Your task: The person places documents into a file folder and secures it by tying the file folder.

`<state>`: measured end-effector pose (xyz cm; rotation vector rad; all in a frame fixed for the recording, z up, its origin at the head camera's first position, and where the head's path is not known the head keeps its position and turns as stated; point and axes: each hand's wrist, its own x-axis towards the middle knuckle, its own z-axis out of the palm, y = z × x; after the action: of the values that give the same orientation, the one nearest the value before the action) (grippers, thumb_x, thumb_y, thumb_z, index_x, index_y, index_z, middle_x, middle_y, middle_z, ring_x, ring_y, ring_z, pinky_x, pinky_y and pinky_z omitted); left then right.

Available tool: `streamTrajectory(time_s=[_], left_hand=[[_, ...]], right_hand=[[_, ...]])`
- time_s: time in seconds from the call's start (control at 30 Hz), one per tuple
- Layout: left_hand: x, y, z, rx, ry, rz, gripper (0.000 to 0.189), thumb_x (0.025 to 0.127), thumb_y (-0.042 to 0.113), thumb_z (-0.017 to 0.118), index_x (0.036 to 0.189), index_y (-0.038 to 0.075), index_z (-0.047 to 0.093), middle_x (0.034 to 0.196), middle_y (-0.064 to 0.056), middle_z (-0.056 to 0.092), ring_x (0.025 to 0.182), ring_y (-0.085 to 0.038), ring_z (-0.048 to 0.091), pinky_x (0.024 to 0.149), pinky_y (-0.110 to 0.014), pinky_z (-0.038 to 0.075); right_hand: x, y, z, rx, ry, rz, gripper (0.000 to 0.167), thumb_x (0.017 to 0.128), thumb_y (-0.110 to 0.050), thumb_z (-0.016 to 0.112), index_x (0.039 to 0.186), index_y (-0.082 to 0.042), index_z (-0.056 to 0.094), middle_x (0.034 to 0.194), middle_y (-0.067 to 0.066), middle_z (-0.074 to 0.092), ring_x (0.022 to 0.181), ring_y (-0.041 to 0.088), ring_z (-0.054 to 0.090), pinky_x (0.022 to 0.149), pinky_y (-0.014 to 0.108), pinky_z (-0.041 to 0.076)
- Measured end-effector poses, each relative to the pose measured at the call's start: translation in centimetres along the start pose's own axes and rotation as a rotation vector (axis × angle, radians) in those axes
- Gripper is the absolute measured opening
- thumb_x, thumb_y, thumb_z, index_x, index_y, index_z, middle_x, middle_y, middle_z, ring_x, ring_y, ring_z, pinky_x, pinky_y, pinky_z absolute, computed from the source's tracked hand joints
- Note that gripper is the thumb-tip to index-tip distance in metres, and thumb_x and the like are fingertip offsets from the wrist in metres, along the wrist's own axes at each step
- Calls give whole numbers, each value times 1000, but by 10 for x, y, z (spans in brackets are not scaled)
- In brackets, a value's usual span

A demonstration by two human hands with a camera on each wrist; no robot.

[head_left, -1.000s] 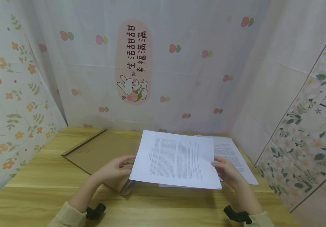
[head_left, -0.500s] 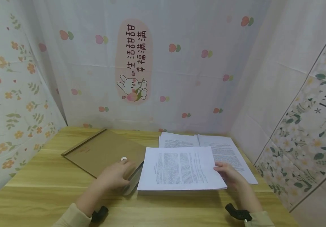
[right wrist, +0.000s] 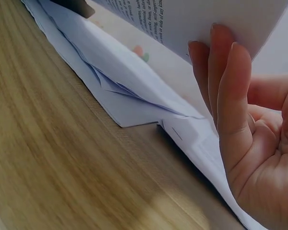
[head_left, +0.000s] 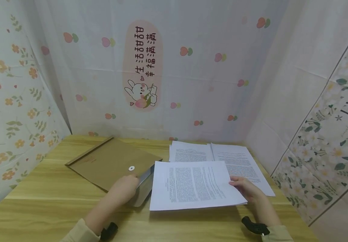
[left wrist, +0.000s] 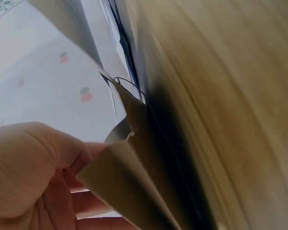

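Observation:
A brown paper document envelope [head_left: 107,163] with a white round button lies slanted on the left of the table. My left hand [head_left: 123,190] pinches the upper layer at its mouth, and that edge is lifted. The left wrist view shows the folded side gusset [left wrist: 140,139] spread apart and a thin string near it. Held in my right hand [head_left: 247,189] by its right edge is a stack of printed papers [head_left: 192,185], raised over the table with its left edge beside the envelope's mouth. In the right wrist view the fingers [right wrist: 235,91] lie against the stack's underside.
Behind the held stack, two more piles of printed paper, a left pile [head_left: 189,148] and a right pile [head_left: 240,164], lie on the wooden table [head_left: 161,228]. A patterned cloth [head_left: 204,90] hangs along the table's back edge, with others at both sides.
My left hand has let go of the paper stack and taken hold of the envelope's mouth, lifting it. The stack, now only in my right hand, has moved lower and slightly right.

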<state>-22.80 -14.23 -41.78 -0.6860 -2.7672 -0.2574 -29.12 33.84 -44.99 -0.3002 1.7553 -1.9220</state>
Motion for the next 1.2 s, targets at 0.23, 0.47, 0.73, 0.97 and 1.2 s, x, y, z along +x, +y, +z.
streamTrajectory(time_s=[0.23, 0.47, 0.73, 0.97, 1.2], left_hand=[[-1, 5, -3, 0, -15, -60, 30, 68, 6, 76, 92, -4, 61, 83, -9, 56, 71, -24, 56, 55, -41, 51], [-5, 12, -4, -65, -127, -86, 96, 56, 25, 92, 130, -14, 44, 125, -26, 48, 111, -41, 50, 76, -51, 52], [-7, 15, -2, -64, -134, -91, 111, 53, 33, 94, 136, -14, 38, 138, -31, 38, 124, -45, 41, 85, -58, 47], [-5, 15, -1, -63, -150, -94, 114, 53, 36, 94, 138, -14, 37, 142, -32, 35, 127, -46, 38, 86, -61, 45], [-4, 13, 1, -61, -148, -79, 115, 53, 37, 93, 138, -14, 36, 141, -32, 35, 127, -47, 38, 87, -60, 45]], right_hand=[[-2, -2, -2, 20, -21, 33, 31, 100, -5, 37, 118, -10, 63, 102, 8, 69, 89, 20, 67, 74, 29, 56], [2, 4, 6, 3, 4, 6, 30, 100, -4, 39, 123, -2, 60, 101, 8, 68, 89, 20, 67, 74, 30, 56], [16, 7, 28, 26, 156, -46, 47, 97, 1, 45, 136, 21, 29, 103, 6, 67, 92, 16, 66, 79, 28, 54], [22, 3, 48, 42, 155, -34, 53, 98, 1, 46, 138, 23, 20, 102, 5, 66, 91, 13, 66, 80, 26, 53], [30, 4, 72, 30, 108, -10, 63, 97, 0, 48, 141, 20, 8, 105, 4, 65, 93, 12, 64, 82, 25, 52]])
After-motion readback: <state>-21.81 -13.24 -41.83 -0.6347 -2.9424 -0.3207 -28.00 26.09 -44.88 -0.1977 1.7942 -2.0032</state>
